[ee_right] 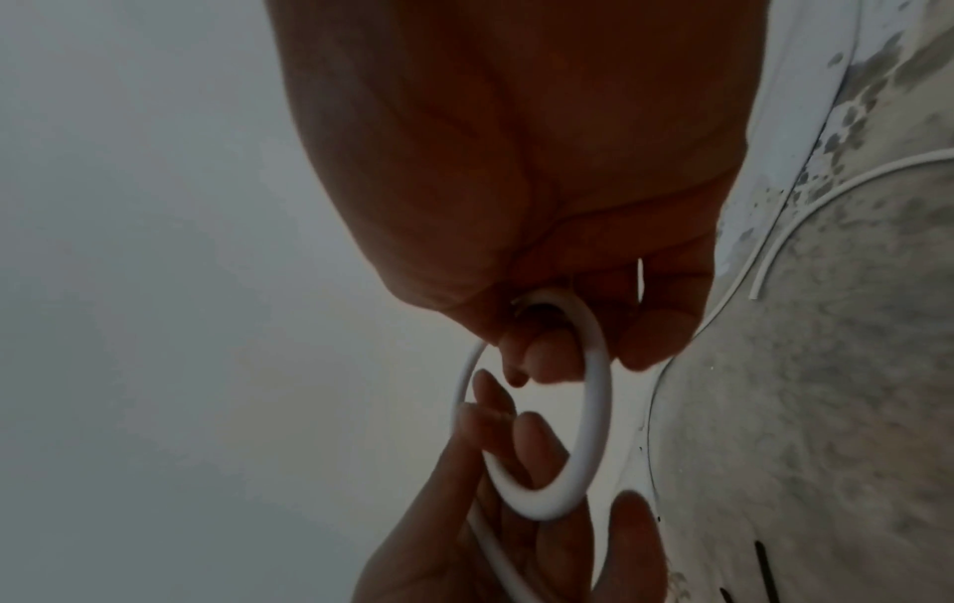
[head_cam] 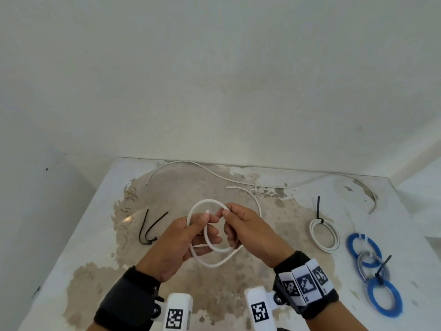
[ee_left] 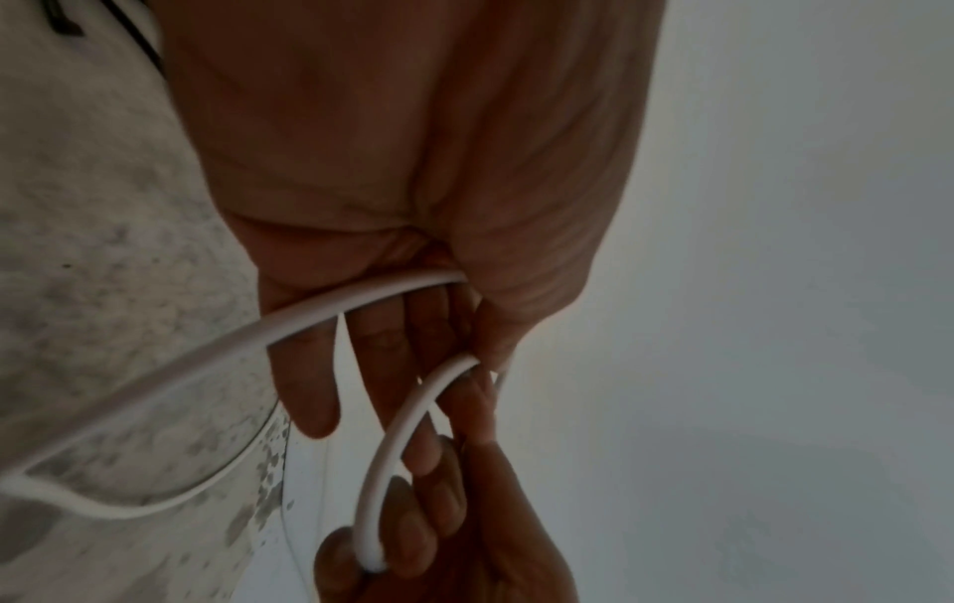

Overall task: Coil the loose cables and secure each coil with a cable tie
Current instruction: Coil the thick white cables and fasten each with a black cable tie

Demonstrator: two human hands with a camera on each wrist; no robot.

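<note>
A thin white cable (head_cam: 216,263) is looped between both hands above the middle of the worn table (head_cam: 100,211). My left hand (head_cam: 188,235) pinches the cable near its cut end, thumb on top. My right hand (head_cam: 241,225) grips the loop from the other side, fingers curled round it. In the left wrist view the white cable (ee_left: 392,448) runs from my fingers down to the other hand. In the right wrist view the white cable (ee_right: 593,408) forms a ring round my fingers. Two loose black cable ties (head_cam: 149,229) lie left of the hands.
A long loose white cable (head_cam: 214,175) runs along the table's back edge. At the right lie a tied white coil (head_cam: 324,235), two blue coils (head_cam: 384,299) and a grey coil (head_cam: 372,266), with ties. A wall stands close behind.
</note>
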